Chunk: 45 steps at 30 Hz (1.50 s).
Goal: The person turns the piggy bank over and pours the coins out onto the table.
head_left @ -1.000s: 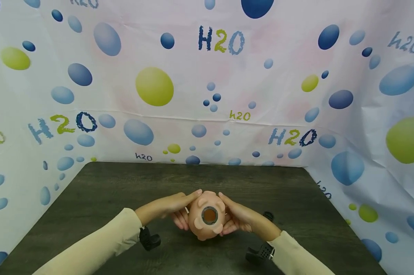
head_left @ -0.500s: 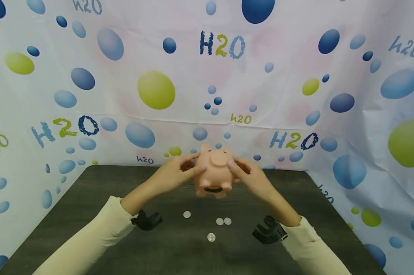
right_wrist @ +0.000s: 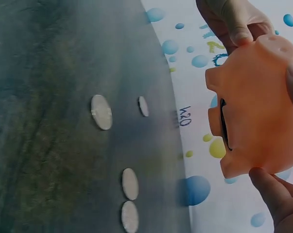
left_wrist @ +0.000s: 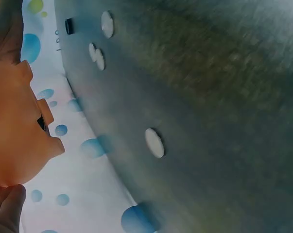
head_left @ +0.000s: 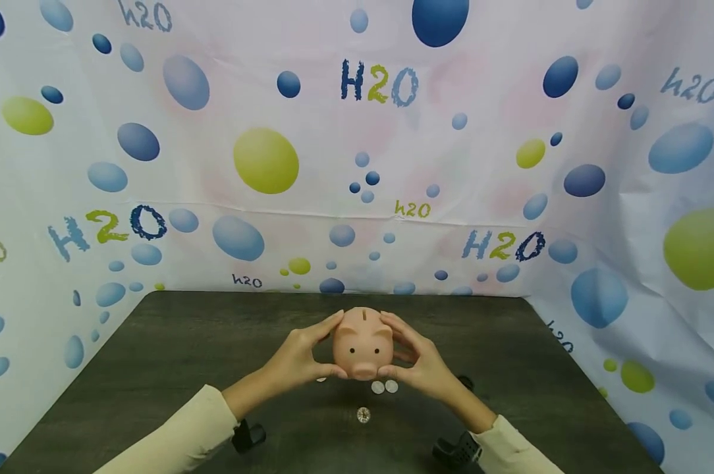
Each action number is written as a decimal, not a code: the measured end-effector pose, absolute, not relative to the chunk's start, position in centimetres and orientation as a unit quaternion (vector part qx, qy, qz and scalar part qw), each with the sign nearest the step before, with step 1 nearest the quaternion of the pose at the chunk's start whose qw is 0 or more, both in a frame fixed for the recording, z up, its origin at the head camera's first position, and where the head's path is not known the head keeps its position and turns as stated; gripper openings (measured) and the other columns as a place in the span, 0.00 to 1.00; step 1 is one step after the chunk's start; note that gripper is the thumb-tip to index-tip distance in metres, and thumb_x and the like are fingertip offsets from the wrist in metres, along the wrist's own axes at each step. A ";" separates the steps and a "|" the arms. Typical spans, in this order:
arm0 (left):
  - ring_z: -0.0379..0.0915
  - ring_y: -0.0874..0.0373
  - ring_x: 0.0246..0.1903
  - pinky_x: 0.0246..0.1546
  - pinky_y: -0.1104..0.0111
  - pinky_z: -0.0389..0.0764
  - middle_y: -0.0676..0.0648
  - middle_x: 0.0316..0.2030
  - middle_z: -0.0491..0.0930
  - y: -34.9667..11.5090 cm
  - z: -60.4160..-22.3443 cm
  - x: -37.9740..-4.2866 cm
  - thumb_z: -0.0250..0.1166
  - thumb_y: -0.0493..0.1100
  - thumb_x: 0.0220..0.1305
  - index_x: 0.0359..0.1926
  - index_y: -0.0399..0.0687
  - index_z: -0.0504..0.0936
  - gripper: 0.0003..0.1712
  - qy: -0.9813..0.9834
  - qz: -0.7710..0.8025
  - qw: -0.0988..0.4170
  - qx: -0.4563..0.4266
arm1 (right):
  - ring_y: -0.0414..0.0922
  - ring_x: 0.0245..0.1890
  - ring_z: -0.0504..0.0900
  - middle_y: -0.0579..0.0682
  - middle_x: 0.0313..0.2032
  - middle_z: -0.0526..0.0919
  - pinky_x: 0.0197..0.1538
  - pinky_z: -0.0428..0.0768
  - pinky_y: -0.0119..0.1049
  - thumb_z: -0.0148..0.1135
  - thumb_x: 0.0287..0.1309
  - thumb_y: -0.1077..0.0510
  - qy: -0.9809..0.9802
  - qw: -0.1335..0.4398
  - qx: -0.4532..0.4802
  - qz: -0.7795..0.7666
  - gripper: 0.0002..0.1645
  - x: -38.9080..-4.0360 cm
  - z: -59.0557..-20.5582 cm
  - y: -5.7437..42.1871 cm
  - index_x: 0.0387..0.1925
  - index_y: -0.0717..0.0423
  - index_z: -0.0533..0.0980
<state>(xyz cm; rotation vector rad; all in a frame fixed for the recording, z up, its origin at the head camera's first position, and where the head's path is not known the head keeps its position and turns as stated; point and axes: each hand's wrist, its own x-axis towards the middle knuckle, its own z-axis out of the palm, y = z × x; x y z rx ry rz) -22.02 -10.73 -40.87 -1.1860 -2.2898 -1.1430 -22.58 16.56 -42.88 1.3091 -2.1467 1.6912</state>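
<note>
A peach piggy bank [head_left: 363,345] hangs above the dark table between both hands, its snout toward me and its coin slot on top. My left hand [head_left: 298,355] grips its left side, thumb low by the snout and fingers higher up. On the other side my right hand [head_left: 419,359] holds it the same way. Both wrist views show a dark opening [right_wrist: 225,124] in its underside, between the feet. Several silver coins lie below on the table: one coin [head_left: 363,415] nearest me, a touching pair of coins [head_left: 384,387], and another coin [left_wrist: 155,142] partly hidden by the left hand in the head view.
The dark wooden table [head_left: 215,329] reaches a white curtain [head_left: 309,85] with blue and green dots at the back and sides. A small black object [left_wrist: 69,26] lies beyond the coins in the left wrist view.
The piggy bank was first tipped with its round bottom hole toward me, then raised high, snout tilted up. It has since come down and turned upright. The coins stay on the table.
</note>
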 end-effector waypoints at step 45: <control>0.65 0.43 0.64 0.58 0.65 0.76 0.38 0.70 0.58 -11.7 -32.1 -22.3 0.65 0.47 0.62 0.75 0.43 0.50 0.47 -0.760 -0.509 0.015 -0.404 | 0.56 0.54 0.79 0.63 0.61 0.71 0.51 0.82 0.41 0.62 0.63 0.59 -0.773 0.125 0.396 0.480 0.39 -20.7 -32.0 15.3 0.71 0.61 0.58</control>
